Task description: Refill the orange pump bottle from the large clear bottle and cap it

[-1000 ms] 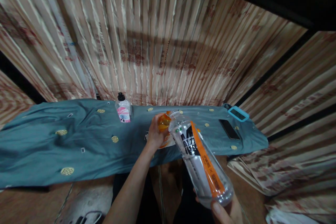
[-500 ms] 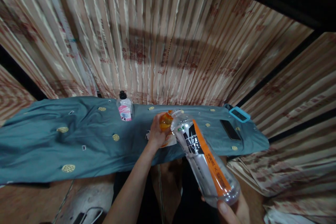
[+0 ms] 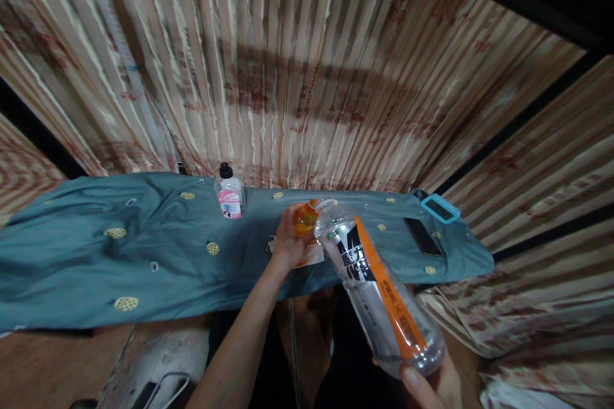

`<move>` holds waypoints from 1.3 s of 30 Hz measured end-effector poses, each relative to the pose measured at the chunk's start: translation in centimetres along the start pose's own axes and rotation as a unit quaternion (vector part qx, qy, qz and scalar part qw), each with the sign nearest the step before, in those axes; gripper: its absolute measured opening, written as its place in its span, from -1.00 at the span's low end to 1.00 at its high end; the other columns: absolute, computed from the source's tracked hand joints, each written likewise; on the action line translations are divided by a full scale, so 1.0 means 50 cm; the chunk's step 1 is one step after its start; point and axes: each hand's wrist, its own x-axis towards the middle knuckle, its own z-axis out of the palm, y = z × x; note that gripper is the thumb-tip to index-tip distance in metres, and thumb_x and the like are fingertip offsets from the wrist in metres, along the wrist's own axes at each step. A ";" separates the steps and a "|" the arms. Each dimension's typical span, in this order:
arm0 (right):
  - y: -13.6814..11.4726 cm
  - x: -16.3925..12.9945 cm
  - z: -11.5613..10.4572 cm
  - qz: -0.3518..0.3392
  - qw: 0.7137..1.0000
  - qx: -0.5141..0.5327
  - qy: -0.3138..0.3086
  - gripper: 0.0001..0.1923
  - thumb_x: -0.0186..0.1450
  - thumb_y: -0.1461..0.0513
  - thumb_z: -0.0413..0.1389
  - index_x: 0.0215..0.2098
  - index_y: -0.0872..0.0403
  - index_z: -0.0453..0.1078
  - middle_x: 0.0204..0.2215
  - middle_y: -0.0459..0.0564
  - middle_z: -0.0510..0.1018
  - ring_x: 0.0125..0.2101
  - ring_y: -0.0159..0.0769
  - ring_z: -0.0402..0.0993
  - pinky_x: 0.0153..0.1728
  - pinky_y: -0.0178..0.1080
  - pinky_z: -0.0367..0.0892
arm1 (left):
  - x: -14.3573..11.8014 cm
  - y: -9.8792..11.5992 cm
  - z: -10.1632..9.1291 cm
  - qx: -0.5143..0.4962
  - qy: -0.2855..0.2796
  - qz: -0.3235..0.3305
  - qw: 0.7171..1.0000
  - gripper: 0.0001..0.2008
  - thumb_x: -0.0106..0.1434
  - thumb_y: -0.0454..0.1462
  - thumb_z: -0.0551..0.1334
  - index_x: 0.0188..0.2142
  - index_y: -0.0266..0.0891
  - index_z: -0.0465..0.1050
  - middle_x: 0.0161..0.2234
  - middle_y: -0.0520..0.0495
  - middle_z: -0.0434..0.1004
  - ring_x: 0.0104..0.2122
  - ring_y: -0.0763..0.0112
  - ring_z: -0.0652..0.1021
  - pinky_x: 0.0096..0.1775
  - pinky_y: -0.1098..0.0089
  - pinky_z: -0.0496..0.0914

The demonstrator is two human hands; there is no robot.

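While my right hand (image 3: pixel 432 383) grips the base of the tilted clear plastic bottle (image 3: pixel 378 294), light and slippery, my left hand (image 3: pixel 288 239) clasps the small orange bottle (image 3: pixel 304 222) above the teal-clothed bench (image 3: pixel 144 249).

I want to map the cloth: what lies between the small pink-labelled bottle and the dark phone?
In the head view, the left hand gripping an orange bottle and the tilted clear bottle in the right hand.

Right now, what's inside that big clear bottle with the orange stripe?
The clear bottle looks empty; nothing shows through its wall. The right hand holds its base and covers the very bottom. The left hand holds an orange cap beside its open mouth.
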 end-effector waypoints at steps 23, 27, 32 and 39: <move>-0.008 0.008 -0.003 -0.048 0.998 -0.034 -0.036 -0.19 0.08 -0.11 0.36 0.20 0.01 0.35 0.01 0.10 0.62 -0.02 0.09 0.56 0.01 -0.08 0.37 | 0.002 0.000 -0.002 -0.005 -0.004 0.004 1.000 -0.49 0.05 -0.21 0.39 0.01 -0.14 0.37 -0.04 -0.12 0.54 0.02 0.08 0.54 0.10 0.05 0.42; -0.003 0.012 -0.003 -0.075 0.995 -0.050 -0.037 -0.20 0.10 -0.13 0.33 0.21 0.00 0.35 0.02 0.10 0.62 -0.03 0.09 0.57 0.00 -0.07 0.39 | 0.002 0.000 -0.001 0.003 0.003 -0.001 1.000 -0.49 0.04 -0.25 0.38 0.01 -0.14 0.37 -0.04 -0.13 0.54 0.00 0.09 0.56 0.08 0.06 0.44; -0.014 0.015 -0.002 -0.078 0.994 -0.059 -0.038 -0.17 0.06 -0.17 0.36 0.18 0.02 0.38 -0.06 0.09 0.66 -0.06 0.11 0.60 -0.02 -0.06 0.40 | 0.002 0.006 0.000 -0.007 0.005 -0.010 1.000 -0.49 0.04 -0.25 0.38 0.02 -0.15 0.37 -0.02 -0.13 0.54 0.00 0.09 0.56 0.10 0.03 0.43; -0.020 0.015 0.004 -0.088 0.994 -0.041 -0.043 -0.23 0.07 -0.17 0.37 0.16 -0.06 0.40 -0.04 0.02 0.67 -0.06 0.10 0.61 -0.02 -0.06 0.43 | 0.002 0.006 -0.001 -0.012 0.000 -0.014 1.000 -0.48 0.03 -0.26 0.37 0.02 -0.16 0.36 -0.01 -0.16 0.53 0.05 0.05 0.53 0.13 -0.01 0.40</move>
